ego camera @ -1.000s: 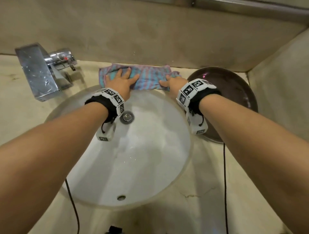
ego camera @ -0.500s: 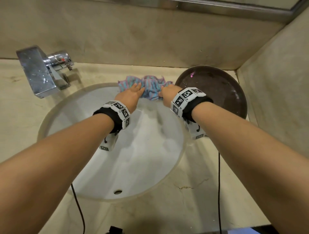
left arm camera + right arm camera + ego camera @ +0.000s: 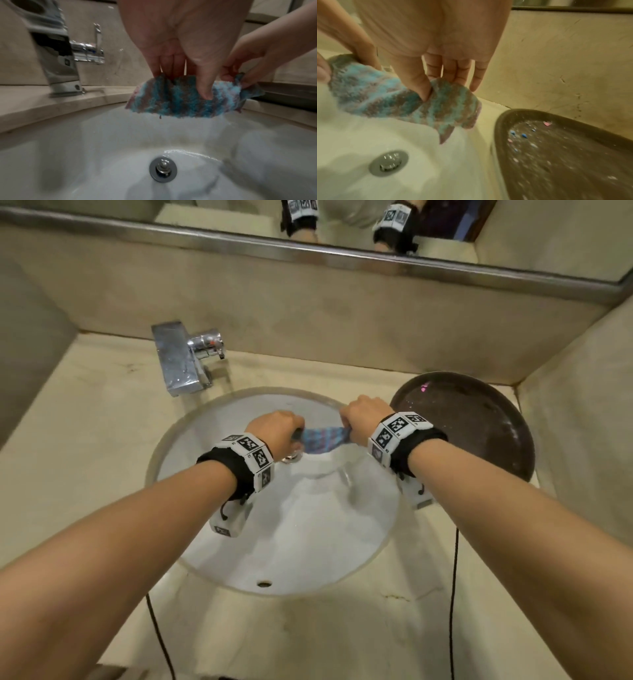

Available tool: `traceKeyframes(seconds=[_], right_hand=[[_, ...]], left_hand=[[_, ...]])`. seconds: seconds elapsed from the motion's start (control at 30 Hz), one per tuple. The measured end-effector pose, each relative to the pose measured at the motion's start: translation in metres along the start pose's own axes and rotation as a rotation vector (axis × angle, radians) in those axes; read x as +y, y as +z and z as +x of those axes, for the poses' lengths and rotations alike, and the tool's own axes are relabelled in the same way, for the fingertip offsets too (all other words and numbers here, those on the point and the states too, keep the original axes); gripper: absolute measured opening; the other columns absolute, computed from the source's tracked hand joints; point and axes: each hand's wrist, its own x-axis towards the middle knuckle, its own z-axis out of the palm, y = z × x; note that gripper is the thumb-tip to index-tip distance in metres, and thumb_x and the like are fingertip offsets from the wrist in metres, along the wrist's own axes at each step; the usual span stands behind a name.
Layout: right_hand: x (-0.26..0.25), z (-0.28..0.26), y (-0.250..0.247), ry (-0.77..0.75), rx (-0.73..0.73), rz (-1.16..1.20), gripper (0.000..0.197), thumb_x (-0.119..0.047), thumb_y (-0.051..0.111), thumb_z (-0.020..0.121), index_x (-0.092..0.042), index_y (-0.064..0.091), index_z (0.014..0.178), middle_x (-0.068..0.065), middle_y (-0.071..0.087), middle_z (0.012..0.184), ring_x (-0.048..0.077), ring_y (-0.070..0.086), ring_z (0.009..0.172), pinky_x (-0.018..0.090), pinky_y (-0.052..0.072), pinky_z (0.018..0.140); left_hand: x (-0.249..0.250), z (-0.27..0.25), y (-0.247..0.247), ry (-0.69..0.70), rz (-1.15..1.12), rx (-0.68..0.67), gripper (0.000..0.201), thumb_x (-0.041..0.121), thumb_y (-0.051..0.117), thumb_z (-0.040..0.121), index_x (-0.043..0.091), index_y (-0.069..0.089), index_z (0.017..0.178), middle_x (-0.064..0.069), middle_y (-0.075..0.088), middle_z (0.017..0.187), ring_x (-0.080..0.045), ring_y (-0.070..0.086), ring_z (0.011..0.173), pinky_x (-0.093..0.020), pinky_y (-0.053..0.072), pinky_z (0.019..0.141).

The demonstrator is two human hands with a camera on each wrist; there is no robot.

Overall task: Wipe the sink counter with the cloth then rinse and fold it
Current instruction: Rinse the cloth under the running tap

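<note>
A blue and pink striped cloth (image 3: 323, 438) hangs bunched above the white sink basin (image 3: 301, 535), held between both hands. My left hand (image 3: 279, 428) pinches its left end between thumb and fingers; the left wrist view shows the cloth (image 3: 180, 100) hanging under the hand (image 3: 185, 77). My right hand (image 3: 363, 416) pinches the right end; in the right wrist view the thumb presses into the cloth (image 3: 388, 97) against the fingers (image 3: 452, 71). The cloth hangs above the basin near the drain (image 3: 163, 168) and does not touch it.
A chrome faucet (image 3: 186, 356) stands at the sink's back left. A dark round tray (image 3: 479, 422) with small coloured bits sits on the beige counter (image 3: 78, 440) at the right. Walls close in behind and on the right, with a mirror (image 3: 342, 220) above.
The cloth lay spread flat on the counter behind the sink under both hands. Both hands gathered it, pinched its ends and brought it over the basin.
</note>
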Motion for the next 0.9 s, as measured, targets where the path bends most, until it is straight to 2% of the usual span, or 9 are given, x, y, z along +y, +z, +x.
traceKeyframes(seconds=[0.1, 0.17, 0.3, 0.4, 0.5, 0.57, 0.67, 0.73, 0.9], right_hand=[[-0.014, 0.0, -0.019, -0.008, 0.083, 0.119, 0.022, -0.023, 0.056, 0.087, -0.014, 0.055, 0.106, 0.01, 0.063, 0.109, 0.028, 0.051, 0.106, 0.033, 0.038, 0.078], [-0.026, -0.001, -0.033, -0.019, 0.101, 0.173, 0.022, -0.022, 0.056, 0.086, -0.014, 0.055, 0.107, 0.01, 0.063, 0.11, 0.028, 0.051, 0.107, 0.032, 0.037, 0.077], [-0.056, 0.003, -0.056, -0.039, 0.082, 0.186, 0.025, -0.016, 0.053, 0.086, -0.017, 0.056, 0.111, 0.01, 0.062, 0.113, 0.029, 0.054, 0.107, 0.03, 0.04, 0.08], [-0.082, 0.015, -0.066, -0.06, 0.039, 0.202, 0.023, -0.017, 0.054, 0.085, -0.019, 0.058, 0.107, 0.01, 0.064, 0.11, 0.03, 0.059, 0.101, 0.029, 0.042, 0.076], [-0.107, 0.029, -0.073, -0.084, -0.003, 0.218, 0.02, -0.018, 0.054, 0.086, -0.02, 0.061, 0.105, 0.008, 0.066, 0.111, 0.029, 0.061, 0.1, 0.031, 0.047, 0.079], [-0.119, 0.038, -0.078, -0.112, 0.021, 0.204, 0.024, -0.017, 0.05, 0.09, -0.019, 0.06, 0.111, 0.009, 0.064, 0.117, 0.029, 0.06, 0.104, 0.032, 0.048, 0.084], [-0.129, 0.045, -0.088, -0.126, 0.134, 0.222, 0.038, -0.012, 0.042, 0.094, -0.02, 0.051, 0.13, 0.006, 0.056, 0.134, 0.027, 0.054, 0.12, 0.035, 0.045, 0.098], [-0.135, 0.049, -0.095, -0.155, 0.208, 0.196, 0.043, -0.012, 0.041, 0.095, -0.023, 0.045, 0.136, 0.002, 0.046, 0.144, 0.026, 0.048, 0.127, 0.036, 0.041, 0.104], [-0.143, 0.065, -0.097, -0.163, 0.155, 0.041, 0.05, -0.009, 0.041, 0.093, -0.017, 0.035, 0.142, -0.003, 0.019, 0.158, 0.023, 0.03, 0.141, 0.038, 0.032, 0.112]], left_hand=[[-0.013, -0.017, -0.015, -0.097, -0.036, 0.031, 0.033, 0.033, 0.062, 0.084, 0.014, 0.052, 0.108, -0.009, 0.061, 0.111, -0.029, 0.057, 0.1, -0.034, 0.044, 0.074], [-0.023, -0.028, -0.023, -0.125, -0.055, 0.041, 0.031, 0.031, 0.06, 0.085, 0.012, 0.05, 0.108, -0.011, 0.062, 0.111, -0.03, 0.057, 0.099, -0.036, 0.045, 0.077], [-0.048, -0.052, -0.036, -0.168, -0.098, 0.036, 0.023, 0.022, 0.05, 0.09, 0.012, 0.05, 0.112, -0.012, 0.064, 0.109, -0.031, 0.059, 0.097, -0.033, 0.044, 0.078], [-0.071, -0.071, -0.042, -0.24, -0.14, 0.057, 0.022, 0.023, 0.046, 0.092, 0.017, 0.053, 0.112, -0.012, 0.065, 0.109, -0.031, 0.06, 0.097, -0.035, 0.047, 0.081], [-0.09, -0.085, -0.043, -0.298, -0.193, 0.065, 0.024, 0.021, 0.044, 0.094, 0.012, 0.056, 0.114, -0.016, 0.064, 0.112, -0.033, 0.059, 0.101, -0.036, 0.045, 0.083], [-0.103, -0.091, -0.041, -0.333, -0.242, 0.077, 0.025, 0.02, 0.044, 0.094, 0.01, 0.057, 0.114, -0.018, 0.064, 0.114, -0.034, 0.058, 0.103, -0.036, 0.044, 0.085], [-0.115, -0.097, -0.04, -0.371, -0.349, 0.107, 0.027, 0.021, 0.046, 0.094, 0.009, 0.059, 0.114, -0.017, 0.064, 0.114, -0.034, 0.059, 0.104, -0.035, 0.045, 0.087], [-0.119, -0.099, -0.041, -0.385, -0.383, 0.131, 0.025, 0.021, 0.045, 0.094, 0.012, 0.061, 0.111, -0.015, 0.066, 0.11, -0.032, 0.059, 0.101, -0.032, 0.043, 0.084], [-0.128, -0.101, -0.039, -0.388, -0.379, 0.133, 0.023, 0.021, 0.045, 0.094, 0.012, 0.062, 0.106, -0.013, 0.067, 0.107, -0.031, 0.06, 0.099, -0.031, 0.042, 0.082]])
